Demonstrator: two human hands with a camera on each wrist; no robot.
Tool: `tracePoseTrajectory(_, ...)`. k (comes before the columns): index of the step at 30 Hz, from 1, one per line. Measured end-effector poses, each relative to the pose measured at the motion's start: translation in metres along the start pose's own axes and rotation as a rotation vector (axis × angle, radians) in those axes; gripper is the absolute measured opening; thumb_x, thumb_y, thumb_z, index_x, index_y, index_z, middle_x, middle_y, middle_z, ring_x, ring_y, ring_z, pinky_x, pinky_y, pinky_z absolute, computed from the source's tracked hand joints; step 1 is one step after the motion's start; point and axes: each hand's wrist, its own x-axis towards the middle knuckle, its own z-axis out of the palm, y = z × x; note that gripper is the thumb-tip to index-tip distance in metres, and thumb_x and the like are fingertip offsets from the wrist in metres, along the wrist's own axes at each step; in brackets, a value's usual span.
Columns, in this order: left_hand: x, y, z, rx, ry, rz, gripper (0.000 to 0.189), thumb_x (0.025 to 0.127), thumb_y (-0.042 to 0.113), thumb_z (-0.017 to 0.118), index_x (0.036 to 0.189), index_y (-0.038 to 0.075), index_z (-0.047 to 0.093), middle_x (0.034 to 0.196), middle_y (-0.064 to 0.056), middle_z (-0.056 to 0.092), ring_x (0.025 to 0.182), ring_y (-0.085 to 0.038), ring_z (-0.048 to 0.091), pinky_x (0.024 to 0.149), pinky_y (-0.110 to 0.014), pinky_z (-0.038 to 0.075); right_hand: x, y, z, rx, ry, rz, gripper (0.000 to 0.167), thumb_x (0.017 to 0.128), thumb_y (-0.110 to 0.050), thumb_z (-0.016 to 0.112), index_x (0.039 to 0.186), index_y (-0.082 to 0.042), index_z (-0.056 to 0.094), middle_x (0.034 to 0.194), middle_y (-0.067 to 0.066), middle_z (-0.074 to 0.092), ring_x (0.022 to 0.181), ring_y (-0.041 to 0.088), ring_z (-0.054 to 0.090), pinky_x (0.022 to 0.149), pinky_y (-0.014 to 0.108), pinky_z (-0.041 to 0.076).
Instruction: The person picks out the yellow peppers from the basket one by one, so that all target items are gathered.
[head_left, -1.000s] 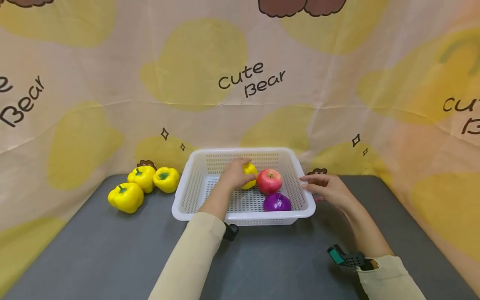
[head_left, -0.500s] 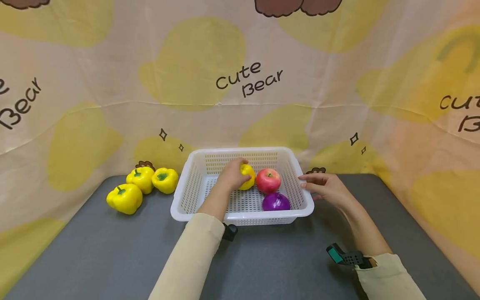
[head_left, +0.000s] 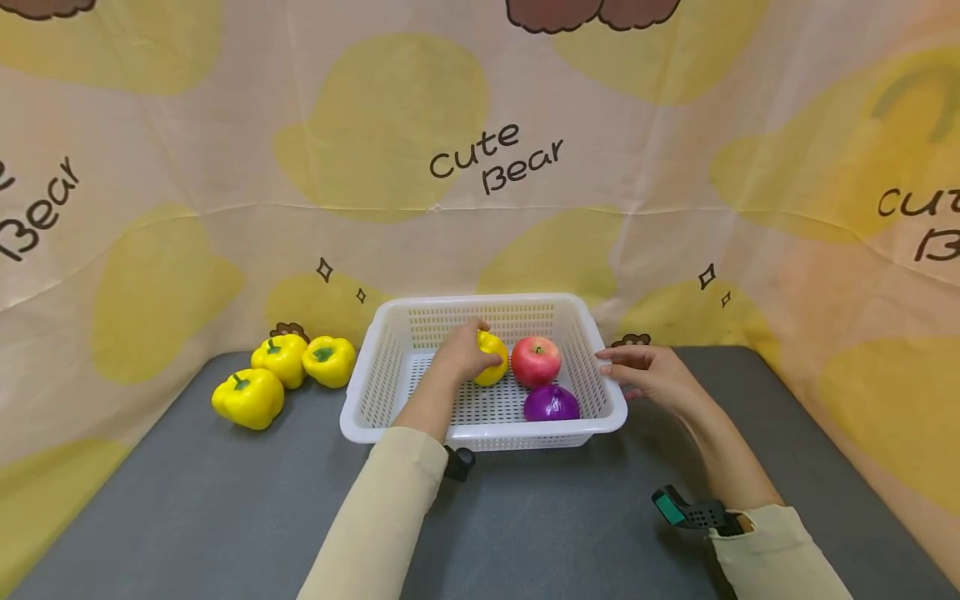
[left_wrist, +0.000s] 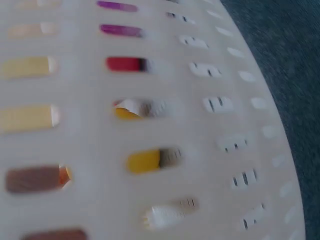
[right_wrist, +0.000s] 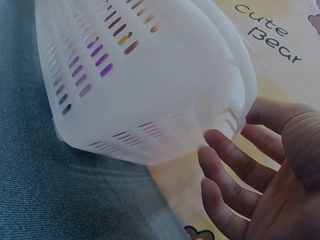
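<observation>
In the head view my left hand (head_left: 459, 354) reaches into a white perforated plastic basket (head_left: 483, 431). Its fingers and thumb curl round a yellow bell pepper (head_left: 492, 360), partly covered by the hand. Right of the pepper lies a red apple (head_left: 536, 362), with a purple onion (head_left: 552, 403) just in front of it. My right hand (head_left: 654, 379) is at the basket's right side. Thumb and a finger pinch the rim, while the other fingers of the right hand (right_wrist: 250, 175) curl loosely beside the wall. The left wrist view shows mostly the basket wall (left_wrist: 90, 150), blurred.
Three more yellow bell peppers (head_left: 281, 360) stand together left of the basket. All of it rests on a dark grey table (head_left: 525, 517). A printed cloth (head_left: 420, 125) hangs behind, close to the basket's far side.
The left hand and the pepper have shifted slightly left within the basket, away from the apple. The right hand keeps its place at the rim.
</observation>
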Motion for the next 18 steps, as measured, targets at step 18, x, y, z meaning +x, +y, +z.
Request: tracePoseTrajectory(18,-0.0059,0.0019,-0.0063,-0.104,0.054,-0.021,0.053,0.085,0.030,0.077,0.128,0.010,0.055,0.123,-0.014,0.064,0.107,-0.029,0.060,0.096,-0.040,0.054,-0.0014,-0.0017,0.0000,0.005,-0.001,-0.002,0.050,0.096,-0.031,0.069,0.135,-0.002,0.063,0.133,0.023,0.061,0.100,0.020,0.071,0.085,0.045,0.062)
